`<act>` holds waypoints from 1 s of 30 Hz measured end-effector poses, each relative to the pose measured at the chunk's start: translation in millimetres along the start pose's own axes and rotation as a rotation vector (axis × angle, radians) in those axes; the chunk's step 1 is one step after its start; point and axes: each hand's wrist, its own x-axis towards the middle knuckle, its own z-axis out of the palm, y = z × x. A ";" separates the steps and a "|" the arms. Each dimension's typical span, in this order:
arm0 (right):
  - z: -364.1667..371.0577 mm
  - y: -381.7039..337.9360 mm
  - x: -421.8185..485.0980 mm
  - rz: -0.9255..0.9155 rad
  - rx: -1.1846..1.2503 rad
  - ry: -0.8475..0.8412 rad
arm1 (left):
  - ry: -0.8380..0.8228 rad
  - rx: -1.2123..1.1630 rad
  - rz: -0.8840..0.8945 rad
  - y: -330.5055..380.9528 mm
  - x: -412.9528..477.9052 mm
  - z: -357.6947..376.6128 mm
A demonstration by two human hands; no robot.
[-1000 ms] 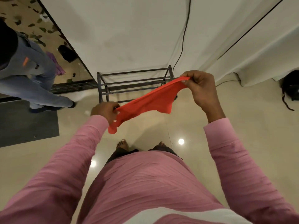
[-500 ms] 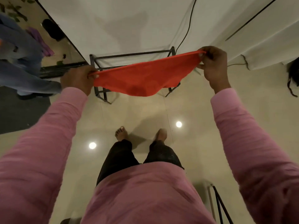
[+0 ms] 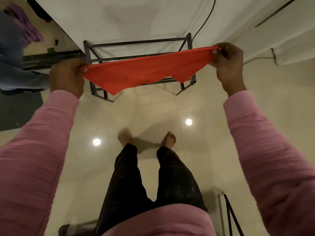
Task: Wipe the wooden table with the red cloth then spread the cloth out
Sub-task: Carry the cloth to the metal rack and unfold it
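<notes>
The red cloth hangs stretched in the air between my two hands, above the floor and in front of a metal rack. My left hand pinches its left corner. My right hand pinches its right corner, a little higher. The lower edge of the cloth sags in uneven points. No wooden table shows in this view.
A dark metal rack stands against a white draped wall, with a black cable running down behind it. My bare feet are on the glossy tiled floor. Another person's legs stand at the far left by a dark mat.
My hands have pulled apart and the cloth has gone from bunched to stretched wide. Over the last half second the view has shifted slightly, with the cloth still held taut.
</notes>
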 end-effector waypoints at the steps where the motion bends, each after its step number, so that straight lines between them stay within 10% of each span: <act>1: 0.2 2.9 3.2 0.001 -0.009 -0.001 | 0.020 -0.004 0.012 1.1 1.6 1.8; 30: 15.0 27.6 65.2 -0.029 -0.009 0.077 | 0.215 0.032 0.111 26.4 41.1 15.5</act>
